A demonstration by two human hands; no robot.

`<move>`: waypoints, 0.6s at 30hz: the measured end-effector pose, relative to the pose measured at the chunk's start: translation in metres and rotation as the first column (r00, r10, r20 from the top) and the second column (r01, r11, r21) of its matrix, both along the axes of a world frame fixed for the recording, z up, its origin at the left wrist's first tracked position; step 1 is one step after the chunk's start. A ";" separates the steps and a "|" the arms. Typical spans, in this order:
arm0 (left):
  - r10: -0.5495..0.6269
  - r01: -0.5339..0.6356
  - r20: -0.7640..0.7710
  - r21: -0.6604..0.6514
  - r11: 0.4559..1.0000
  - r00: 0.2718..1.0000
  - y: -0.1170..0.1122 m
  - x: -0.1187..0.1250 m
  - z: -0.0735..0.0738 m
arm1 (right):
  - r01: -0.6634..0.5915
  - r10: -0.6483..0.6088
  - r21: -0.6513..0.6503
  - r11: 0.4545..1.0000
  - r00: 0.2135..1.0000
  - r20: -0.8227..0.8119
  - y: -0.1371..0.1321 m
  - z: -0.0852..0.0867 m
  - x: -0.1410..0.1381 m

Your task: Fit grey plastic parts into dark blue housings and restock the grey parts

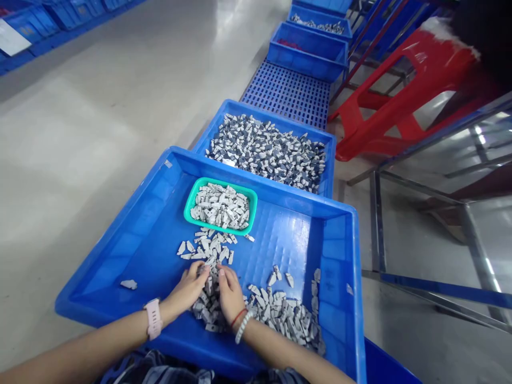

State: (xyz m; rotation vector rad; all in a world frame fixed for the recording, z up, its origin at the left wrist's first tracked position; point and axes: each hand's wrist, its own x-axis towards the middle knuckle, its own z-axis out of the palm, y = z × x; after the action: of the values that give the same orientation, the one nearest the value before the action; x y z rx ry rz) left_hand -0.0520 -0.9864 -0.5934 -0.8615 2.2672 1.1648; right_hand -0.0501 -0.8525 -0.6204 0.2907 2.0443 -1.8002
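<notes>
At the far left, toward ten o'clock on my feed, I saw blue bins [34, 24] across the floor. Within the blue tray [154, 229] a single loose piece [128, 285] lay at nine o'clock from the left hand [187, 292]. That hand, with a pink watch band [153, 318] at the wrist, reached in toward one o'clock, its fingers bent over the left flank of the small grey heap [208, 305]. I could not tell whether they pinched any piece.

The relation I watched was there: the heap sat between the hands, at three o'clock from the left and nine o'clock from the right, touched by both, neither clearly nearer. Its long axis ran roughly from twelve to six, the pieces within it pointing every way. Off its twelve o'clock end, strewn pieces [212, 244] led up to the filled green basket [254, 208].

The right hand [230, 296], wearing a pale bracelet [244, 327], curved round the heap's right flank; its fingertips were partly hidden, so I could not judge their grip. A second heap [288, 316] lay at four o'clock from it. Beyond, toward one o'clock, stood another parts-filled tray [331, 160], and toward two, a red stool [400, 96].
</notes>
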 end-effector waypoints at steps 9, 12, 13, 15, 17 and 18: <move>0.410 -0.393 -0.126 0.142 0.909 0.903 0.032 -0.005 0.005 | 0.236 -0.207 -0.173 0.956 0.964 0.170 -0.035 0.009 0.004; 0.446 -0.412 -0.248 0.179 0.893 0.860 0.035 -0.026 0.025 | 0.265 -0.250 -0.230 0.936 0.964 0.094 -0.037 0.031 -0.023; 0.445 -0.405 -0.304 0.190 0.895 0.842 0.036 -0.037 0.033 | 0.259 -0.254 -0.251 0.933 0.966 0.050 -0.037 0.039 -0.036; 0.424 -0.372 -0.424 0.203 0.906 0.800 0.036 -0.064 0.050 | 0.221 -0.243 -0.283 0.933 0.969 -0.046 -0.038 0.056 -0.070; 0.380 -0.340 -0.534 0.177 0.924 0.755 0.035 -0.097 0.064 | 0.161 -0.207 -0.288 0.944 0.969 -0.138 -0.039 0.069 -0.107; 0.347 -0.328 -0.578 0.142 0.934 0.738 0.034 -0.113 0.068 | 0.124 -0.177 -0.275 0.953 0.968 -0.180 -0.039 0.073 -0.124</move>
State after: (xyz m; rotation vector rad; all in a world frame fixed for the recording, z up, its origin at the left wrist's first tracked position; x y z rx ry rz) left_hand -0.1651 -0.9527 -0.5250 -1.0366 2.6329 1.8537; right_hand -0.1744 -0.8913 -0.5472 0.1981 1.9256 -2.2505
